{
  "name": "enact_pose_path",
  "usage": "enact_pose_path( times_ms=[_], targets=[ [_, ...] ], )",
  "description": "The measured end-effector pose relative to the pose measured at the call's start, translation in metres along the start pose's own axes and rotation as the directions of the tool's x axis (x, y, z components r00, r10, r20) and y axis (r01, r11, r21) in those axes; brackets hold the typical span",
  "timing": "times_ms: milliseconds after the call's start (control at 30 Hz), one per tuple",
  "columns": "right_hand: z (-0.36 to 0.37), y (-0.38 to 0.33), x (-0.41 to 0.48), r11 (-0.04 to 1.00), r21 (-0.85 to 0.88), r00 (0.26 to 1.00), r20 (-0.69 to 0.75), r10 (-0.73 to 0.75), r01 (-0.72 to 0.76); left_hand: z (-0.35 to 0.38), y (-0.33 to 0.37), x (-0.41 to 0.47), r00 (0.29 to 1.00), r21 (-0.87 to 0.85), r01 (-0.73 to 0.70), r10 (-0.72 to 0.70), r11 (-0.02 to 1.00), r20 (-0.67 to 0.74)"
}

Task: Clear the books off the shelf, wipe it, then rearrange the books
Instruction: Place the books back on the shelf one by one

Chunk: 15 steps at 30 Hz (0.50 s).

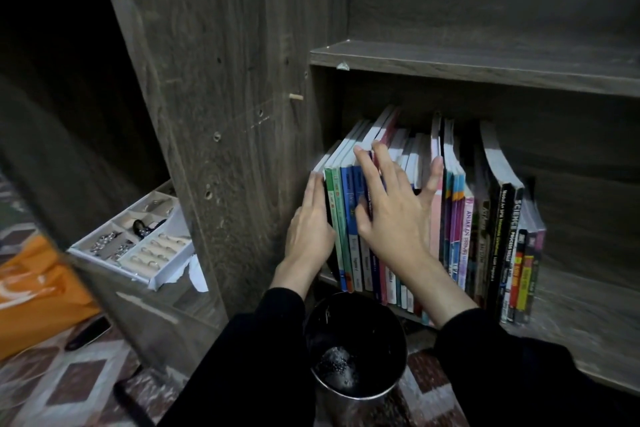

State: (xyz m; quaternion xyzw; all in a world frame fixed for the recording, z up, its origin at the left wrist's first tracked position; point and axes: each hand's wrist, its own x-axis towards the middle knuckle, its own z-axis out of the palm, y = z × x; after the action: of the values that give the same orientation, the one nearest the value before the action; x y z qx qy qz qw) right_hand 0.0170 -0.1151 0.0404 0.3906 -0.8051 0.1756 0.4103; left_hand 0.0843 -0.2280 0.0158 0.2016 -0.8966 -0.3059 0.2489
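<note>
As both hands bear on them, the books [457,215] stand in a row on the wood-grain shelf [575,302], at its left end.
Most spine titles are too blurred to read, and the right forearm covers the lower spines mid-row. At the row's left end the left hand [310,225] lies flat against the outermost cover, fingers straight. The right hand [391,208] spreads over the glossy spines and white page edges, fingers apart and clamping nothing that I can make out. Below the row a shiny round metal bin [356,354] is cut off by the frame's bottom edge. Left of the row, a white compartmented tray [138,250] is partly hidden behind the cabinet's side panel [225,114].
</note>
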Motion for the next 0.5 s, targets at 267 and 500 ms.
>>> enact_pose_path(
  times_ms=[267, 500],
  targets=[
    [0.002, 0.001, -0.001, 1.000, 0.014, 1.000, 0.011, 0.005, -0.005, 0.002, -0.011, 0.016, 0.987, 0.199, -0.057, 0.026, 0.978, 0.158],
    [0.001, 0.001, -0.001, 1.000, 0.031, 1.000, 0.001, -0.002, 0.002, 0.006, -0.006, 0.015, 0.993, 0.281, -0.001, -0.033, 0.960, 0.117]
  ],
)
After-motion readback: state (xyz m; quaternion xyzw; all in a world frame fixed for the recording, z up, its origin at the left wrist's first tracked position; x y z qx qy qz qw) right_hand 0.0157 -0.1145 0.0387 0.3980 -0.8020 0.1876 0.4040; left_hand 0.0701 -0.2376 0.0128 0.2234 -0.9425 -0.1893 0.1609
